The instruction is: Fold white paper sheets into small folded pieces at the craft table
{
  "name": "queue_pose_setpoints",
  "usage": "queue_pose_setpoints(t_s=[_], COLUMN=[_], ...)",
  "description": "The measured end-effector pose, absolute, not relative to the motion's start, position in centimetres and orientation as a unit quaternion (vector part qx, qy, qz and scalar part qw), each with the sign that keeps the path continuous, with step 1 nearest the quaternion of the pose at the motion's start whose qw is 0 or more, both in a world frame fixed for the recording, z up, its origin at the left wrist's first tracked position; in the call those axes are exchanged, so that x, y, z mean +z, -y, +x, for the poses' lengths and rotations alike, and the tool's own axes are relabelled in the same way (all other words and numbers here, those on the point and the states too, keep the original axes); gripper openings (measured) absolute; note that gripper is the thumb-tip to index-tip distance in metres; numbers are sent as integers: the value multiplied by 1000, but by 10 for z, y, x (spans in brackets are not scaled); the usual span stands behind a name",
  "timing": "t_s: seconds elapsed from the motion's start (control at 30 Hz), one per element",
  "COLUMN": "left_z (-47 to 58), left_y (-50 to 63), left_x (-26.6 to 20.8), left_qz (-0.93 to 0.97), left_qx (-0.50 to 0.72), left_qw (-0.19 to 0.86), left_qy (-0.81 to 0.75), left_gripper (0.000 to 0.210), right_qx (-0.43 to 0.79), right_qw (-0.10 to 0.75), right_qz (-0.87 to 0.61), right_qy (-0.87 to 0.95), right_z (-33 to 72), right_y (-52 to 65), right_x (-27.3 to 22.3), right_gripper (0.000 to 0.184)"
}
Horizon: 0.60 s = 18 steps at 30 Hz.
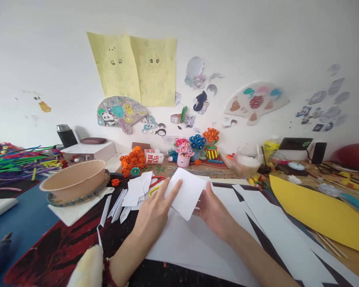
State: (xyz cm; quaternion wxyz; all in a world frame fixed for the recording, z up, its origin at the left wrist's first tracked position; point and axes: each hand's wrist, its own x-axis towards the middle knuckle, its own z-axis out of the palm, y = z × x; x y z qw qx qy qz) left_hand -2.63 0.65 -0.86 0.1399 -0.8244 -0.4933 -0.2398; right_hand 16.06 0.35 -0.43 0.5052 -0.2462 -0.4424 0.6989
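Observation:
Both hands hold a small white paper piece (188, 193) above the large white sheet (206, 247). My left hand (155, 209) grips its left side, the index finger lying across the top face. My right hand (214, 209) has its thumb at the right edge, with the other fingers partly hidden behind the paper. To the left of my left hand lie several cut white paper pieces (136, 189) in a loose pile. Narrow folded paper strips (119, 205) sit beside that pile. Scissors with red and yellow handles (156, 181) lie just behind my left hand, partly covered.
A beige bowl (74, 177) stands at the left near bundles of coloured pipe cleaners (20, 161). Pipe-cleaner flowers in a pink pot (184, 159) stand along the wall. A yellow sheet (320, 215) and long white paper strips (287, 231) lie at the right.

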Motion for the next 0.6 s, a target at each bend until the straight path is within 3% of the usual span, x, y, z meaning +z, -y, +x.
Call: queue_pose_setpoints(t_s=[0.17,0.3,0.43,0.6], left_z=[-26,-28,-18,-3], left_y=[-4,1,2,0], left_x=[-3,8,13,8], left_qz=[-849,-857,-724,-594], left_qx=[-227,-251,-369,-450], left_qw=[82,-168,-411,-483], left_qy=[471,418,414,461], left_gripper=[80,76,80,57], right_qx=[611,527,457,467], right_qw=[527,529,511,490], right_qz=[-353,-432,-469,-436], right_qy=[474,505,557,593], right_z=[163,168,168,163], right_y=[-6,-13,-14,-9], right_x=[-10,-15,-15,-11], right_gripper=[48,46,44,40])
